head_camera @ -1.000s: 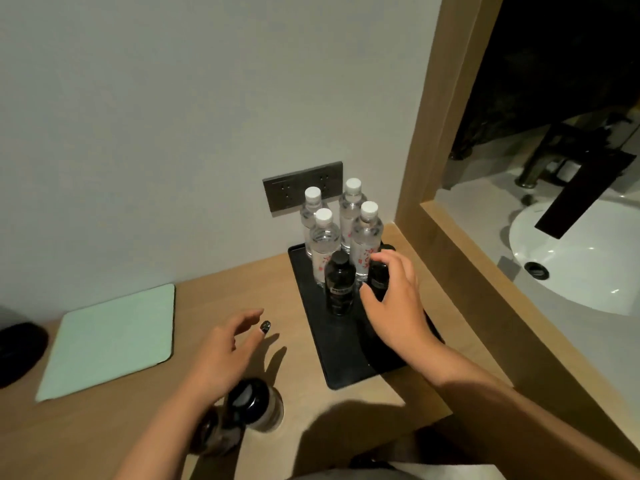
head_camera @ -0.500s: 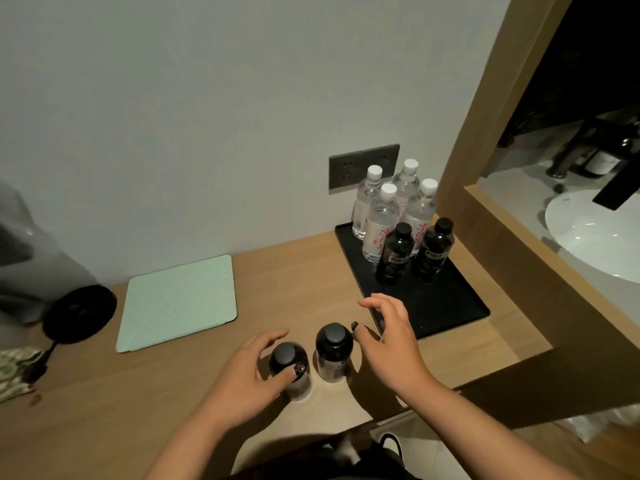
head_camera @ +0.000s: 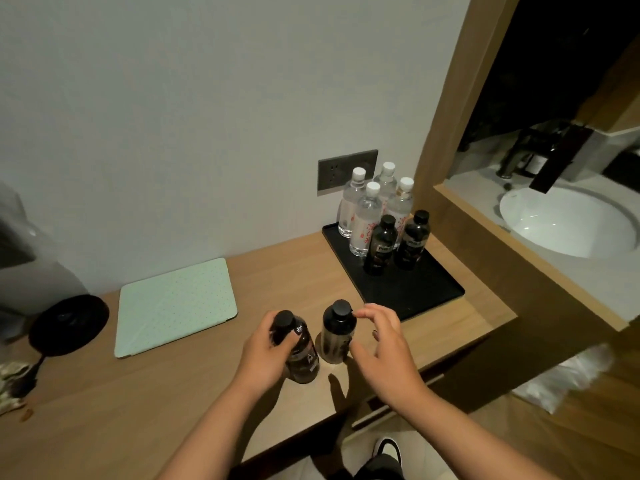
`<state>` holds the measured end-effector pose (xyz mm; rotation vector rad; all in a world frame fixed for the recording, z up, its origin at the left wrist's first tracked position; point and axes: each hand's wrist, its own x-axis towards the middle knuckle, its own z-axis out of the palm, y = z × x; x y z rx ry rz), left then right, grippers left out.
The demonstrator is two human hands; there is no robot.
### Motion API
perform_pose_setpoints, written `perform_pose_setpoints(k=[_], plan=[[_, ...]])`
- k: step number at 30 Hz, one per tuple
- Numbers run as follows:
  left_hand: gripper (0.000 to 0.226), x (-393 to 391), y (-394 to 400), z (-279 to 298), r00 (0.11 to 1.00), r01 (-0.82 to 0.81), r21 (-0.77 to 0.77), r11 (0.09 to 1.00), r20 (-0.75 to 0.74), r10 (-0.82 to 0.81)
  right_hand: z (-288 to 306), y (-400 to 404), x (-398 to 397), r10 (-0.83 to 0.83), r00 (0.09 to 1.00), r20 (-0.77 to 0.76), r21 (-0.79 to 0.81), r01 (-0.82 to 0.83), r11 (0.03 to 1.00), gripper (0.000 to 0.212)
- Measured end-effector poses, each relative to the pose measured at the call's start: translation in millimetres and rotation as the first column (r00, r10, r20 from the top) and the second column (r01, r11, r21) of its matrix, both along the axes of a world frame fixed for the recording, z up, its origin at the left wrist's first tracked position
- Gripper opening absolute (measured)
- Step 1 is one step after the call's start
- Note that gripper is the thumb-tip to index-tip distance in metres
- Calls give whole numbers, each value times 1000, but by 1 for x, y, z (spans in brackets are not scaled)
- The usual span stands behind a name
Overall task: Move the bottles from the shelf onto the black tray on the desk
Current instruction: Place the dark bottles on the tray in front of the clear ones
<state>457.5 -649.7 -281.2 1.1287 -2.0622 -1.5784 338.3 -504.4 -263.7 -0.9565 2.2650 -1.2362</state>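
Our left hand [head_camera: 265, 351] has its grip wrapped around the upper body of a dark plastic bottle with a black cap [head_camera: 298, 348], fingers curled over its shoulder while its base sits on the light wooden tabletop [head_camera: 166, 393]. Just beside it, to the right, stands a second dark bottle with a black cap [head_camera: 337, 332], upright on the tabletop. Our right hand [head_camera: 381, 344] is next to this second bottle with its grip apart: the fingers arch loosely, fingertips near the cap and thumb near the lower body. We cannot tell whether any finger actually touches it.

The flat black rectangular tray [head_camera: 415, 292] lies farther back on the tabletop, near the wall and the wooden frame. On it stand four clear water bottles with white caps [head_camera: 367, 220] at the rear, and in front of them two dark bottles with black caps [head_camera: 396, 244], all upright.

Well to the left on the tabletop lie a pale green dotted pad [head_camera: 176, 306] and a round black disc-shaped object [head_camera: 69, 323]. A white washbasin [head_camera: 561, 220] shows beyond the frame on the right.
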Motion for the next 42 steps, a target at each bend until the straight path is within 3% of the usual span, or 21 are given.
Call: perform_pose_setpoints(k=[4, 10, 17, 22, 25, 29, 32, 37, 42], plan=[[23, 11, -4, 28, 984, -126, 42, 991, -121, 130, 3, -3, 8, 94, 996, -6, 13, -94, 996, 46], [20, 5, -5, 85, 973, -22, 24, 999, -229, 27, 15, -17, 13, 239, 971, 12, 13, -239, 971, 66], [22, -22, 9, 100, 956, 130, 29, 991, -270, -118, 29, -10, -9, 166, 985, -38, 9, -166, 986, 69], [36, -43, 14, 59, 958, 117, 238, 964, -282, -47, 17, 11, -30, 40, 999, 15, 59, -41, 997, 59], [57, -50, 14, 21, 984, 57, 175, 983, -176, -26, 7, 25, -44, -103, 988, 114, 46, 98, 994, 54], [81, -60, 24, -12, 994, 109, 167, 980, -9, -109, 0, 33, -71, -240, 956, 166, 57, 234, 971, 60], [73, -69, 34, -27, 997, 81, 177, 981, -7, -81, -5, 35, -96, -306, 938, 160, 72, 299, 952, 64], [68, -89, 40, -39, 995, -44, -8, 999, 85, 44, -18, 27, -138, -351, 926, 139, 110, 338, 935, 66], [62, -104, 35, -35, 988, -125, 32, 992, 92, 121, -36, 10, -175, -323, 937, 135, 145, 304, 942, 70]])
